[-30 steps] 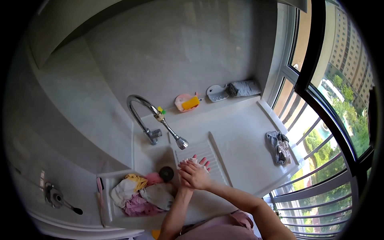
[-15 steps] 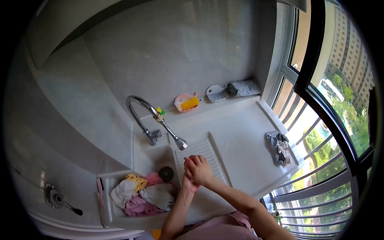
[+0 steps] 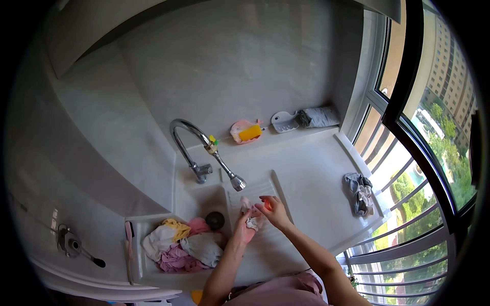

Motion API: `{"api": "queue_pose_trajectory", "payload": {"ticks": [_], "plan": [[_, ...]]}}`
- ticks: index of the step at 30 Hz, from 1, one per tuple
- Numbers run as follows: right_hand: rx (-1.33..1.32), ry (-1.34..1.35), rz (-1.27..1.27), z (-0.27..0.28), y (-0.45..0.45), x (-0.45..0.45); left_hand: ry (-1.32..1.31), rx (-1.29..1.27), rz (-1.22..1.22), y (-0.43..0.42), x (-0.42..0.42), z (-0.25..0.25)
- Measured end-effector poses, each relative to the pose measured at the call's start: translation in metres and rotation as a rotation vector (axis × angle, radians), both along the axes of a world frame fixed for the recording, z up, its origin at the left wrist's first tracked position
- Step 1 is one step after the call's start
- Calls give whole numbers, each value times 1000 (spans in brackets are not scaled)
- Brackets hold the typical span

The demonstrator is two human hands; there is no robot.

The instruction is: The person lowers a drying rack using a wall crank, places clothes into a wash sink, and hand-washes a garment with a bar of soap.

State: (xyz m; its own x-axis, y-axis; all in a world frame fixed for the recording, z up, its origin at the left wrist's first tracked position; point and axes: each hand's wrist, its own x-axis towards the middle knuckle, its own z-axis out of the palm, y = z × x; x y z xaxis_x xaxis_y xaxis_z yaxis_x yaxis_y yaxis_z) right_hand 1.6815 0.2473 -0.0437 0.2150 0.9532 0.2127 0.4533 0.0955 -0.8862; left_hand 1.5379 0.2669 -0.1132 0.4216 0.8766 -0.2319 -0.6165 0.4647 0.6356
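Over the ribbed washboard part [image 3: 268, 186] of the sink, my left hand [image 3: 244, 232] grips a small pale cloth [image 3: 255, 222], bunched and hanging out past the fingers. Just to its right, my right hand [image 3: 277, 213] has its fingers curled round a small orange-red piece [image 3: 268, 204], perhaps soap; its exact kind is unclear. The two hands are close together, below the spout of the chrome faucet [image 3: 237, 182]. Left of them, a heap of clothes [image 3: 201, 249] in white, yellow, pink and grey lies in the sink basin [image 3: 196, 199].
A black round drain piece [image 3: 215, 220] sits by the heap. A pink brush [image 3: 129, 239] rests on the left rim. Along the back ledge are a pink dish with a yellow block [image 3: 250, 133], a grey dish [image 3: 285, 122] and a rolled grey cloth [image 3: 320, 117]. Grey-white garments [image 3: 359, 194] lie at right.
My hands were clasped together and have now separated. The right hand has moved right, showing the orange-red piece, and the pale cloth in the left hand has come into view.
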Motion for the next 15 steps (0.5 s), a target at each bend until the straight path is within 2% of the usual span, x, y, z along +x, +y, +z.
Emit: {"api": "queue_pose_trajectory", "payload": {"ticks": [1,2,4,5,6,8,9,10,12,14,15], "plan": [[-76,-44,100,5,-9,0,-116,-136,36,-1,-2,15],[-80,-45,98,3,-12,-2,-117,-140,34,-3,-2,29],[-229,-154,93,-3,-14,-6,-347,-131,-184,-6,0,52],[-210,-102,61,-9,-11,-2,-200,-78,-122,-1,9,30],[-209,-100,56,-12,-7,3,-199,-77,-127,-7,10,27],[-459,768,83,-19,-1,14,329,151,-3,-16,8,22],[-378,1082,55,-2,-7,16,287,115,-29,-13,-3,23],[-375,1082,53,16,-11,19,287,118,-32,-12,-12,33],[-348,1431,389,43,-17,26,-439,-44,-100,-13,-25,57],[-377,1390,392,43,-18,23,-529,-134,-70,-11,-25,40],[-460,1160,370,37,-13,23,-589,-139,-119,-15,-16,55]]}}
